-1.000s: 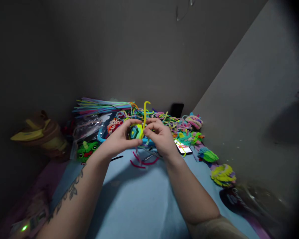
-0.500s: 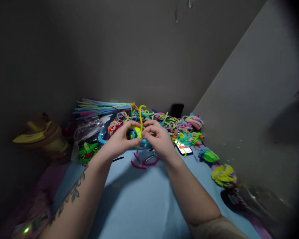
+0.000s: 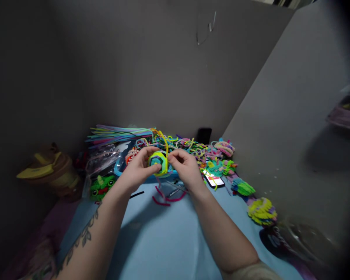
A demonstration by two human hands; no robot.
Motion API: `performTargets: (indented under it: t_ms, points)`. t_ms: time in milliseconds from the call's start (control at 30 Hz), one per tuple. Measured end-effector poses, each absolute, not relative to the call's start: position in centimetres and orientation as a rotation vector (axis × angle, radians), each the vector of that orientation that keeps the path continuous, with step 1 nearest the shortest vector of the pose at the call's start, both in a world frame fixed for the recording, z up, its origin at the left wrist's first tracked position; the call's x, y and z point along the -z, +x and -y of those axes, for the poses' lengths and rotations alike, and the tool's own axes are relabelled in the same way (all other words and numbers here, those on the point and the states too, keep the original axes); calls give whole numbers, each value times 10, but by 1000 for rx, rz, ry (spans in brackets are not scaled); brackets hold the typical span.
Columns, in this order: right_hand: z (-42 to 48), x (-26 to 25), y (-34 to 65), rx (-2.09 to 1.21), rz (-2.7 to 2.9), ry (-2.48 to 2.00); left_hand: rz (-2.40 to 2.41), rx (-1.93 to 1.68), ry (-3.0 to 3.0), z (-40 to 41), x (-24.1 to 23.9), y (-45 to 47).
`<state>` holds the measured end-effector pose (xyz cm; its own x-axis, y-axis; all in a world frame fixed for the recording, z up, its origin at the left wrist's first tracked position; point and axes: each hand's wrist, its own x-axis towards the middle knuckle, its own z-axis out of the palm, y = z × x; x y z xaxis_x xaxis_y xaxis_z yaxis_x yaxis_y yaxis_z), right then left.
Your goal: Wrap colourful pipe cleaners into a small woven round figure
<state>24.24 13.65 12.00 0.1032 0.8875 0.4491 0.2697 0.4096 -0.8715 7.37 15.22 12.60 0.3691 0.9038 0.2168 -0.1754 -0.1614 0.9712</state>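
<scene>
1. Above the light blue cloth (image 3: 157,241), in front of the tangled heap of multicoloured fuzzy strands (image 3: 192,145), the small round yellow-and-teal piece of coiled fuzzy stems (image 3: 162,167) is held up between both hands.
2. The left hand (image 3: 138,168) is clamped on it, thumb across the front face, fingers around the far side.
3. The right hand (image 3: 187,168) has its thumb and fingertips at the piece's right edge, near the bent yellow fuzzy stem (image 3: 165,142) standing up from it; whether they pinch the stem, I cannot tell.
4. The piece looks very light, its pile soft and unlikely to slip; any wire core would make it springy, easily crushed.
5. The rim seems the best hold; the stem probably bends readily, and gripping near its base should give the most control.
</scene>
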Motion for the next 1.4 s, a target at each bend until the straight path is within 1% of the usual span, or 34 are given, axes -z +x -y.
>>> performTargets:
  t_ms: [100,267,633,900,1067,1300,1400]
  points:
    - [-130,-126,240,-656,1380,-1146,-748,-1180,1376,-154,-125,73]
    - [-123,-133,240,-536,1543,-1283,-752,-1210,1431,-154,-125,72]
    - [-121,-131,239,-352,1678,-1261,-720,-1195,1425,-150,-126,77]
    - [-120,-135,242,-455,1618,-1193,-603,-1172,1298,-156,-120,73]
    - [-124,-134,248,-439,1523,-1117,-547,-1094,1219,-154,-123,71]
    - [-124,-135,254,-632,1682,-1069,-481,-972,1336,-154,-118,68]
    - [-124,-135,251,-613,1713,-1060,-512,-1015,1406,-154,-119,68]
